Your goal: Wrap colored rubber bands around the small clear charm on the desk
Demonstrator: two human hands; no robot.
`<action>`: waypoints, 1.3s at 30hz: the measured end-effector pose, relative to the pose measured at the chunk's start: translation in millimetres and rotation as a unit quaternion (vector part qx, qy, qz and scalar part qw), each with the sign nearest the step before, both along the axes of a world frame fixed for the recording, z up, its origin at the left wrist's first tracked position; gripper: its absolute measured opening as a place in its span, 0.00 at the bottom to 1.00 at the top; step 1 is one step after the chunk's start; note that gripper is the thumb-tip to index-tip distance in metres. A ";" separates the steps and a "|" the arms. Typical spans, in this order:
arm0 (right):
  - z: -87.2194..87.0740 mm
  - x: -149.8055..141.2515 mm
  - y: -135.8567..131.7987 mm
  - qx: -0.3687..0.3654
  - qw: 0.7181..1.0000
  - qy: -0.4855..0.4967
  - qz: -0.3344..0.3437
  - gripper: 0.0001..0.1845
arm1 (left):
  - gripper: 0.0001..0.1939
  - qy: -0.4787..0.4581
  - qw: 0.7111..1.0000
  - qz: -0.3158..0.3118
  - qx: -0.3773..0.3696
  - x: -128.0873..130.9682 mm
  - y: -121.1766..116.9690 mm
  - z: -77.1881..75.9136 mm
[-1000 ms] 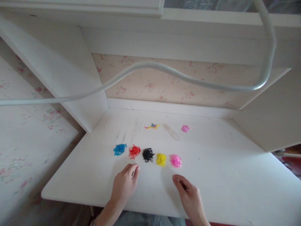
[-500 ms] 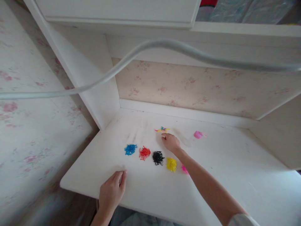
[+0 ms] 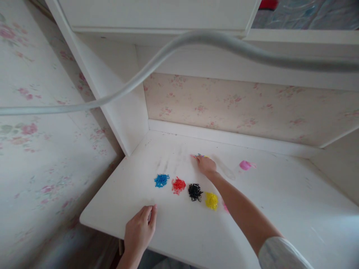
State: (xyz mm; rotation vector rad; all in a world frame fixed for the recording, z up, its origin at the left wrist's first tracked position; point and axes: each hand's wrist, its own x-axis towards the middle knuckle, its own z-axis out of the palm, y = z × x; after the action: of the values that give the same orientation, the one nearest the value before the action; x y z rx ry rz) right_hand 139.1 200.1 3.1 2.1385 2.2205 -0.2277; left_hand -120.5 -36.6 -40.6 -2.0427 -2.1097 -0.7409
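My right hand (image 3: 206,164) reaches to a small mixed pile of colored bands (image 3: 199,155) at the back, its fingertips pinched against the pile's near edge and partly covering it. What the fingers hold, if anything, is hidden. Near the front edge rests my left hand (image 3: 140,227), curled with the thumb against the fingers; its inside cannot be seen. Between the hands lie piles of small rubber bands: blue (image 3: 162,180), red (image 3: 178,185), black (image 3: 195,192) and yellow (image 3: 211,201). A pink pile (image 3: 226,207) is mostly behind my right forearm.
A pink crumpled bit (image 3: 245,165) lies on the white desk (image 3: 179,231), right of my right hand. A pale cable (image 3: 157,67) crosses the upper view. Side panel (image 3: 123,108) and overhead cabinet (image 3: 157,15) bound the desk's left and top.
My right hand has moved onto the mixed pile and now covers part of it. The view has shifted slightly, and my left hand stays in its curled pose.
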 end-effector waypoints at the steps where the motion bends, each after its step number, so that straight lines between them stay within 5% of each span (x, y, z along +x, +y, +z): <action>1: 0.1 1.9 -1.4 0.001 1.000 0.000 -0.001 0.23 | 0.14 0.001 1.000 0.001 0.000 0.0 0.1 0.1; 18: 0.2 28.6 -23.4 0.064 0.990 0.124 -0.025 0.23 | 0.15 0.001 1.000 0.006 -0.026 0.2 -1.3 0.3; 24: 9.6 45.4 -80.5 0.115 0.951 0.284 -0.032 0.23 | 0.15 0.004 1.000 0.001 -0.019 0.7 -2.4 0.9; 30: 16.5 68.6 -154.0 0.070 0.964 0.257 0.009 0.21 | 0.14 0.016 1.000 -0.009 -0.010 2.2 -2.8 2.8; 39: 16.0 76.0 -178.5 0.035 0.980 0.195 0.003 0.18 | 0.14 0.025 1.000 -0.005 -0.012 3.7 -2.8 6.1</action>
State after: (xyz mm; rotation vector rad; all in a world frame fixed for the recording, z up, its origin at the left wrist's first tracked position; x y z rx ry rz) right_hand 215.1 21.6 19.1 2.2867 2.4652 -0.6273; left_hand -116.8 -39.4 -34.5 -2.0631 -2.0922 -0.6627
